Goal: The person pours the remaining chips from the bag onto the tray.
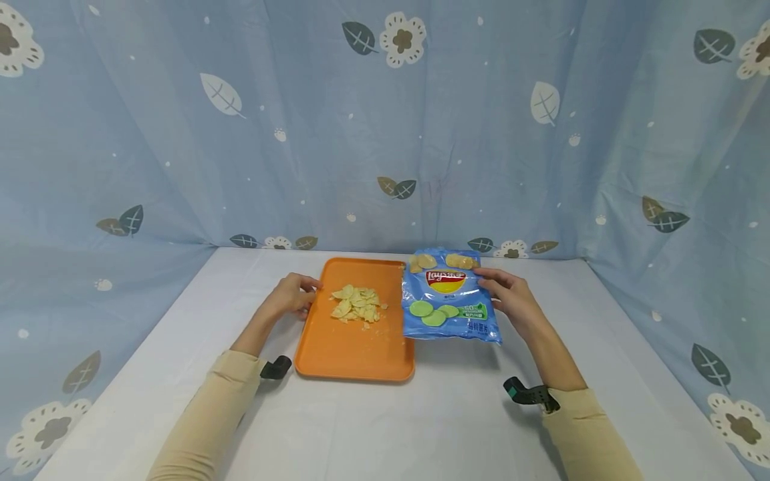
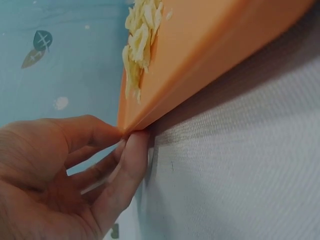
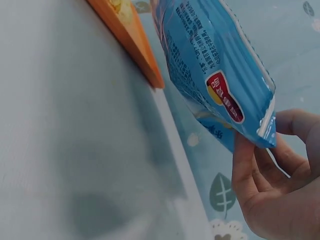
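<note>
A heap of pale yellow potato chips (image 1: 359, 304) lies on the orange tray (image 1: 355, 354), with small crumbs around it. My left hand (image 1: 293, 294) pinches the tray's left rim between thumb and fingers; the left wrist view shows this grip on the tray edge (image 2: 175, 75) up close. My right hand (image 1: 510, 297) pinches the right side of a blue chip bag (image 1: 445, 294), front facing up. The bag is held above the table and overlaps the tray's right edge. In the right wrist view the bag's printed back (image 3: 215, 65) shows, with fingers at its corner. Its inside is hidden.
The tray rests on a white-covered table (image 1: 457, 414). A blue patterned curtain (image 1: 337, 147) hangs behind the table and along its sides. Black straps with small devices are on both wrists, the left one (image 1: 275, 367) close to the tray's lower left corner.
</note>
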The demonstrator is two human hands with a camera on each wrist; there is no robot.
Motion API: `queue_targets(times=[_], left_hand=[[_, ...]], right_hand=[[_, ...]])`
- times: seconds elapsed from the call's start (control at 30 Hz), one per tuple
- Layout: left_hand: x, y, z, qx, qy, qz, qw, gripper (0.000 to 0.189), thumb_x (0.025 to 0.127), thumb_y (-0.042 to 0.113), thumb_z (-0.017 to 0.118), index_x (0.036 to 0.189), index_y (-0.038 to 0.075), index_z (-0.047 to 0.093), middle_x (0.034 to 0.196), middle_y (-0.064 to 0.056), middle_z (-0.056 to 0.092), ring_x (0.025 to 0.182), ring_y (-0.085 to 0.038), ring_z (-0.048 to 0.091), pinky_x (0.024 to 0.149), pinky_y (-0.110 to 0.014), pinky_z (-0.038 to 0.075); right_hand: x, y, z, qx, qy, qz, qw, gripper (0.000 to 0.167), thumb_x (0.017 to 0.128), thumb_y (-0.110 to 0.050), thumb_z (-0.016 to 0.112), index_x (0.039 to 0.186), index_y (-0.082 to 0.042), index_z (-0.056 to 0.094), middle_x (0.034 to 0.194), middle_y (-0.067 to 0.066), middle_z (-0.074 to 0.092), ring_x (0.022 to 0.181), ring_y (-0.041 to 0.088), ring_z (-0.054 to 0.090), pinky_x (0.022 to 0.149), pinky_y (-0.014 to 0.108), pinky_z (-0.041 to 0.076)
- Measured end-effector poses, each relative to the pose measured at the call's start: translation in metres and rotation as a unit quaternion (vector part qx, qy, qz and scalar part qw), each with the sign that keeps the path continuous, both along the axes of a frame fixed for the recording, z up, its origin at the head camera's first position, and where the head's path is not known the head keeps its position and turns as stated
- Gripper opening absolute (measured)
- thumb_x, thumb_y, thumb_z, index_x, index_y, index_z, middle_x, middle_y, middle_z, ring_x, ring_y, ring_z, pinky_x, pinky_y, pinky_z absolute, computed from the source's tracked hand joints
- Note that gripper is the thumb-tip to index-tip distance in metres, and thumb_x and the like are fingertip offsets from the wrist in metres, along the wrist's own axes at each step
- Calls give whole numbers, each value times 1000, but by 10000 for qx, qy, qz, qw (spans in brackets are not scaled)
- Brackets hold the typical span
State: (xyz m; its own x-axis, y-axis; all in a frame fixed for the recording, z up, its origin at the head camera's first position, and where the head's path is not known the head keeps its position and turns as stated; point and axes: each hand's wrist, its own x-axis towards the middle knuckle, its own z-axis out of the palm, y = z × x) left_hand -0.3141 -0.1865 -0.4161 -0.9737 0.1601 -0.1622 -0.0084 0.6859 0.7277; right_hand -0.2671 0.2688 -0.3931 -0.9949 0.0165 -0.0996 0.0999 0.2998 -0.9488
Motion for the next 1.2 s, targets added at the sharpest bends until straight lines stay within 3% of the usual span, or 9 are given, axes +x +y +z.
queue_targets(times=[0.2,0.3,0.73,1.2], left_hand=[[0,0,0,-9,17,-21,10000,40,91,2,54,129,3,63,105,-18,62,58,-13,63,53,-29,58],[0,0,0,-4,44,-35,10000,40,91,1,53,129,3,63,104,-18,61,59,-13,63,52,-29,58],[0,2,2,-22,64,-37,10000,38,92,2,53,129,2,63,105,-18,61,62,-14,64,53,-29,59],[2,1,3,-53,35,-89,9999,38,92,3,54,129,1,62,108,-20,62,59,-13,63,53,-30,59]], right_hand=[[-1,9,-8,-124,-119,-39,9998,48,99,-38,56,143,-18,52,151,8,41,121,27,49,88,19,53],[-2,14,-12,-168,-191,-106,9996,49,99,-37,54,144,-18,50,152,9,40,118,26,49,84,15,52],[-2,35,-28,-177,-404,-407,9982,48,100,-37,54,144,-19,49,151,10,37,118,25,47,82,14,52],[-3,37,-32,94,-494,-458,9977,47,99,-36,54,144,-21,49,147,13,42,113,22,51,81,15,52]])
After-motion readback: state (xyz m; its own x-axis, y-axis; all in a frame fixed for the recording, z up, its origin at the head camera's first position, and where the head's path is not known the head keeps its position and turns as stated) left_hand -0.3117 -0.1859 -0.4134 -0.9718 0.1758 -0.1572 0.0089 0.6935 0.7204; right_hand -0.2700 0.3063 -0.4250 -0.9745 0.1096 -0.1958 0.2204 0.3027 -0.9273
